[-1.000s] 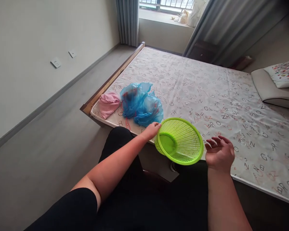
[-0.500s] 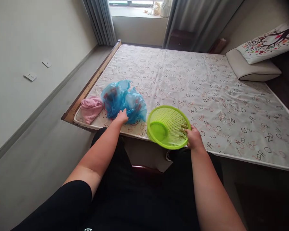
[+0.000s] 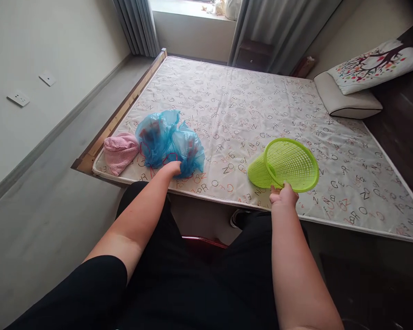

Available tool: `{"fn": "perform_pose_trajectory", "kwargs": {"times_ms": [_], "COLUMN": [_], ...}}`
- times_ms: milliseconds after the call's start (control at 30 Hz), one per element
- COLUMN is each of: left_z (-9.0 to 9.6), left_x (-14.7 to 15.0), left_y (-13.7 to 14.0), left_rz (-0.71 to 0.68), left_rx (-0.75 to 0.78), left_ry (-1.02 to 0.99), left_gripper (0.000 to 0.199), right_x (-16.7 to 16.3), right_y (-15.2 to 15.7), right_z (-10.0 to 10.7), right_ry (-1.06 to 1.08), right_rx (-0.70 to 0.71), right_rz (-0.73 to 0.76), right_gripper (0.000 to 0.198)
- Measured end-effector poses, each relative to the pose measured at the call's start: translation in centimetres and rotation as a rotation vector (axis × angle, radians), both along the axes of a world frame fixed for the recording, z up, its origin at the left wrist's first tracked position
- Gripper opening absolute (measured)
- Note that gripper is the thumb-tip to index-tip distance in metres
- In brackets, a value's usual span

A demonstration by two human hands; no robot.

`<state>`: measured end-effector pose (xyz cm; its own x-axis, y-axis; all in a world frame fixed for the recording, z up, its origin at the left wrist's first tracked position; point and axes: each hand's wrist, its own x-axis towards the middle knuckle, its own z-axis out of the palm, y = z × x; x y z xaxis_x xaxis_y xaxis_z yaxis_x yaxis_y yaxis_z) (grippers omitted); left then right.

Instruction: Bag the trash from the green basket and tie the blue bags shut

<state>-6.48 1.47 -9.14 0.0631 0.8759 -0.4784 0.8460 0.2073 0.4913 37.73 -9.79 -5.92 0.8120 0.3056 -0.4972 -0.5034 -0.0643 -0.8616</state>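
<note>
My right hand [image 3: 284, 195] grips the rim of a lime-green plastic basket [image 3: 256, 173] with mesh sides. The basket lies tilted on the mattress, its mouth turned up and to the right. My left hand [image 3: 174, 168] is at the near side of a translucent blue plastic bag [image 3: 190, 147], touching it. Its fingers are hidden against the blue plastic, so their grip does not show. A second blue bulge [image 3: 154, 137] adjoins on the left, with reddish shapes inside; whether it is a separate bag I cannot tell. Beside it lies a crumpled pink towel [image 3: 120, 150].
The letter-printed mattress [image 3: 227, 123] rests in a wooden bed frame [image 3: 120, 117]. At the far right are a beige cushion [image 3: 354, 98] and a pillow with a tree print [image 3: 375, 68]. A dark nightstand [image 3: 254, 55] stands by grey curtains [image 3: 285, 27].
My right hand has moved the green basket to the right and turned its mouth rightward. My left hand has reached in against the blue bag; its fingers have gone out of sight.
</note>
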Motion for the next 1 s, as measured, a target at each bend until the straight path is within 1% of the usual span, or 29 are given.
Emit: {"fn": "perform_pose_trajectory", "kwargs": {"times_ms": [67,100,133,167,200,233,267,300,333,367,433,467,500,533,567,600,667,767,833,867,900,967,1000], "left_z": [0.0,0.1,0.2,0.4,0.5,0.7,0.8,0.9,1.0,1.2,1.5,1.7,1.9,2.2,2.5,2.8,3.2,3.6,3.8,4.0,4.1,4.3,4.2], "left_x": [0.3,0.6,0.8,1.2,1.6,2.1,2.6,3.2,3.7,4.3,5.4,5.9,6.3,6.6,6.9,7.1,7.3,7.3,7.3,7.3,7.4,7.8,8.0], "left_y": [0.3,0.5,0.8,1.0,1.2,1.4,1.5,1.6,1.7,1.7,1.5,1.5,1.4,1.5,1.5,1.6,1.9,2.3,2.2,2.1,1.9,1.8,1.9], "left_rz": [0.005,0.006,0.005,0.005,0.007,0.011,0.012,0.012,0.014,0.019,0.05,0.077,0.112,0.148,0.184,0.216,0.264,0.306,0.289,0.254,0.204,0.105,0.08], "left_rx": [0.009,0.017,0.029,0.042,0.057,0.071,0.087,0.105,0.125,0.144,0.158,0.149,0.129,0.098,0.062,0.03,-0.006,0.02,0.066,0.087,0.108,0.163,0.209], "left_ry": [-0.016,-0.04,-0.074,-0.116,-0.163,-0.21,-0.253,-0.298,-0.353,-0.421,-0.589,-0.674,-0.745,-0.794,-0.828,-0.849,-0.869,-0.896,-0.953,-0.982,-1.002,-1.001,-0.975], "left_gripper": [0.019,0.011,0.011,0.015,0.018,0.02,0.021,0.022,0.023,0.025,0.028,0.028,0.028,0.028,0.027,0.027,0.03,0.041,0.046,0.048,0.049,0.047,0.044], "right_x": [-0.8,-1.5,-2.4,-3.6,-5.0,-6.7,-8.4,-10.1,-11.7,-13.2,-15.3,-16.0,-16.3,-16.5,-16.5,-16.5,-16.3,-16.3,-16.2,-16.2,-16.1,-15.8,-15.6], "right_y": [0.1,0.1,-0.1,-0.2,-0.4,-0.6,-0.7,-0.7,-0.6,-0.4,0.6,1.3,2.0,2.8,3.5,4.2,5.3,6.0,6.1,6.2,6.3,6.7,6.9], "right_z": [0.5,0.6,0.7,0.7,0.6,0.5,0.4,0.2,0.1,-0.1,-0.4,-0.6,-0.8,-1.1,-1.3,-1.6,-2.2,-2.8,-3.0,-3.2,-3.3,-3.5,-3.6], "right_ry": [0.053,0.097,0.144,0.179,0.185,0.164,0.118,0.061,0.034,0.036,0.004,-0.069,-0.179,-0.309,-0.438,-0.542,-0.63,-0.608,-0.602,-0.606,-0.612,-0.607,-0.584], "right_rx": [0.028,0.038,0.041,0.034,0.024,0.01,0.001,0.013,0.035,0.058,0.094,0.104,0.114,0.125,0.132,0.141,0.161,0.181,0.151,0.125,0.098,0.059,0.054], "right_rz": [-0.002,-0.007,-0.015,-0.02,-0.015,-0.008,0.03,0.097,0.204,0.362,0.746,0.923,1.065,1.171,1.236,1.271,1.298,1.325,1.354,1.364,1.368,1.354,1.33], "right_gripper": [0.019,0.013,0.015,0.021,0.021,0.017,0.009,0.008,0.013,0.016,0.025,0.028,0.031,0.033,0.035,0.037,0.044,0.058,0.062,0.059,0.053,0.034,0.026]}}
